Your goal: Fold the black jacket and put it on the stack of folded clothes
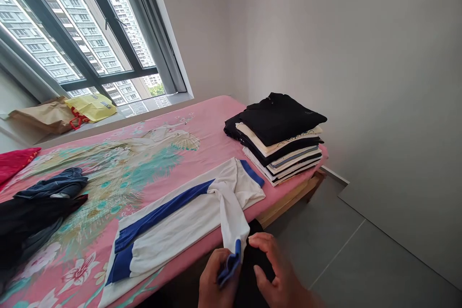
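A white long-sleeved shirt (pixel 180 221) with blue trim lies folded lengthwise along the near edge of the bed. One of its sleeves hangs over the edge toward me. My left hand (pixel 215 276) grips that sleeve by its blue cuff. Just right of the cuff is my right hand (pixel 271 267), thumb and fingers apart in a loose curve, with nothing visible between them. Beyond the shirt's collar end stands a stack of folded clothes (pixel 283 137), black on top with white and dark layers beneath.
A pink flowered sheet (pixel 151 173) covers the bed. Dark clothes (pixel 39 211) lie heaped at the left, by a red cloth (pixel 16 161). A brown paper bag (pixel 45 114) and a yellow bag (pixel 92 106) rest on the windowsill. Grey floor tiles (pixel 325 245) border the bed at right.
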Tool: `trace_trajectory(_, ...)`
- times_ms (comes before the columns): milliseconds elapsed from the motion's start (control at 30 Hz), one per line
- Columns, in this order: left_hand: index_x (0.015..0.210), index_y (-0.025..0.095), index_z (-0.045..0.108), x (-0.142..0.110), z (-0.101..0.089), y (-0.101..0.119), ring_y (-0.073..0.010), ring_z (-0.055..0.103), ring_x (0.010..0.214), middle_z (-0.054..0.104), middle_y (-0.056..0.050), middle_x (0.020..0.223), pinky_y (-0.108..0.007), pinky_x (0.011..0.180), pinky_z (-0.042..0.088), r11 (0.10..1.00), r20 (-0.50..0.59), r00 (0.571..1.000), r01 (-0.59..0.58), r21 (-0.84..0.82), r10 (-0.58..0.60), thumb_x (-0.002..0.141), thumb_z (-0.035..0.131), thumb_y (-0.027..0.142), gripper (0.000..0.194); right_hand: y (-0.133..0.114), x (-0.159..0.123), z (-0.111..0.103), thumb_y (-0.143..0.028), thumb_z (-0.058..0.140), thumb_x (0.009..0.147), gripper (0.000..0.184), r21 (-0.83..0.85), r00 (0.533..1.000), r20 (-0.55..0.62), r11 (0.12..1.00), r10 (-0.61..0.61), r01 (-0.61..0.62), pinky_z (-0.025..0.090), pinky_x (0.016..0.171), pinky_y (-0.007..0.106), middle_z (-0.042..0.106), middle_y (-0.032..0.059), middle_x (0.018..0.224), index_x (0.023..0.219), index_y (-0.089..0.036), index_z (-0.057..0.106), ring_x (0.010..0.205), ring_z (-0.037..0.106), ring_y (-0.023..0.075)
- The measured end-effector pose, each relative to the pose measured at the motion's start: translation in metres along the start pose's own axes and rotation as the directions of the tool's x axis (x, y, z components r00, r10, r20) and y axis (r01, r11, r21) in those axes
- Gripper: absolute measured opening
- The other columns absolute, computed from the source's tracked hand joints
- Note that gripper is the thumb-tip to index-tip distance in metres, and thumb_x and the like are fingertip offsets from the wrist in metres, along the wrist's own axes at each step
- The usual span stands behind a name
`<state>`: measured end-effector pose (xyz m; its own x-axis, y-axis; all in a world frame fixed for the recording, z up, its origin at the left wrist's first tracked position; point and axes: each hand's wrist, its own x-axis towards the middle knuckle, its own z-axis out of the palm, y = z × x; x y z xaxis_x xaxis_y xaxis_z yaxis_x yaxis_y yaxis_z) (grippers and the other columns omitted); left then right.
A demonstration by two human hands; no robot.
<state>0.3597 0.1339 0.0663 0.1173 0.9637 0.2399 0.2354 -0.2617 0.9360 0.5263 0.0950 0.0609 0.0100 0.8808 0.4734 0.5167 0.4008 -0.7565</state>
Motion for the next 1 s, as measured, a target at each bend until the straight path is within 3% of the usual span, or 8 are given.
trace_trajectory(100,0.069,0.017,0.062,-0.001,0.001,0.016,-0.0125,0.054,0.064,0.062,-0.002,0.073,-0.021,0.061,0.046,0.978,-0.207,0.969,0.098,-0.185,-0.136,0.065,0.076,0.038,0.025,0.010,-0.004,0.005,-0.011,0.044,0.082,0.050,-0.026,0.997,0.005,0.997,0.071,-0.071,0.043,0.100,0.036,0.047,0.0090,0.126,0.130,-0.024,0.038,0.119,0.046,0.0208)
trace_trajectory(267,0.066,0.017,0.064,-0.008,-0.004,0.026,-0.0156,0.059,0.071,0.065,-0.003,0.081,-0.021,0.062,0.048,0.925,-0.340,0.894,0.173,-0.339,-0.292,0.053,0.082,0.046,0.036,0.021,0.002,0.019,-0.016,0.045,0.085,0.054,-0.038,0.974,0.107,0.980,0.200,-0.197,0.051,0.091,0.034,0.055,0.0082,0.118,0.137,-0.024,0.034,0.107,0.055,0.0192)
trace_trajectory(400,0.075,0.019,0.065,-0.007,-0.017,0.015,-0.0136,0.061,0.063,0.065,0.001,0.069,-0.020,0.057,0.049,0.807,-0.407,0.734,0.324,-0.493,-0.543,0.046,0.086,0.045,0.044,0.039,0.028,0.020,-0.022,0.040,0.090,0.039,-0.198,0.972,0.149,0.969,0.181,-0.150,0.043,0.102,0.041,0.053,0.0107,0.126,0.128,-0.018,0.048,0.119,0.048,0.0219)
trace_trajectory(467,0.081,0.020,0.064,0.002,-0.026,0.013,-0.0143,0.063,0.062,0.067,0.002,0.068,-0.022,0.056,0.051,0.763,-0.416,0.691,0.313,-0.565,-0.591,0.048,0.085,0.042,0.045,0.052,0.050,0.017,-0.023,0.037,0.091,0.041,-0.323,0.959,0.217,0.940,0.181,-0.104,0.035,0.108,0.044,0.048,0.0126,0.134,0.130,-0.013,0.049,0.128,0.040,0.0241)
trace_trajectory(633,0.082,0.023,0.068,0.049,-0.049,0.034,-0.0168,0.066,0.087,0.070,0.000,0.080,-0.023,0.078,0.053,0.806,-0.464,0.746,0.162,-0.570,-0.478,0.056,0.082,0.023,0.029,0.068,0.105,0.015,-0.027,0.036,0.093,0.051,-0.512,0.827,0.484,0.859,0.286,0.002,0.015,0.116,0.047,0.030,0.0146,0.147,0.139,-0.005,0.039,0.138,0.021,0.0266)
trace_trajectory(767,0.094,0.024,0.068,0.089,-0.049,0.066,-0.0202,0.064,0.100,0.072,-0.001,0.093,-0.030,0.084,0.054,0.726,-0.394,0.802,0.070,-0.684,-0.448,0.072,0.071,0.034,0.024,0.069,0.128,0.035,-0.036,0.041,0.092,0.058,-0.426,0.764,0.608,0.901,0.216,0.085,0.013,0.116,0.045,0.030,0.0144,0.147,0.142,-0.008,0.035,0.138,0.021,0.0254)
trace_trajectory(900,0.107,0.023,0.065,0.116,-0.044,0.087,-0.0231,0.063,0.103,0.072,-0.002,0.100,-0.036,0.085,0.055,0.588,-0.346,0.829,-0.025,-0.809,-0.440,0.078,0.065,0.034,0.031,0.085,0.148,0.068,-0.039,0.044,0.090,0.056,-0.396,0.815,0.567,0.908,0.123,0.138,0.016,0.115,0.047,0.037,0.0163,0.143,0.137,-0.007,0.042,0.136,0.027,0.0276)
trace_trajectory(1000,0.110,0.026,0.065,0.117,-0.048,0.082,-0.0248,0.062,0.107,0.072,-0.002,0.102,-0.038,0.087,0.054,0.597,-0.340,0.812,0.013,-0.802,-0.474,0.079,0.063,0.037,0.033,0.109,0.172,0.090,-0.032,0.046,0.089,0.055,-0.412,0.873,0.485,0.896,0.062,0.165,0.021,0.114,0.044,0.036,0.0128,0.144,0.139,-0.011,0.040,0.134,0.030,0.0264)
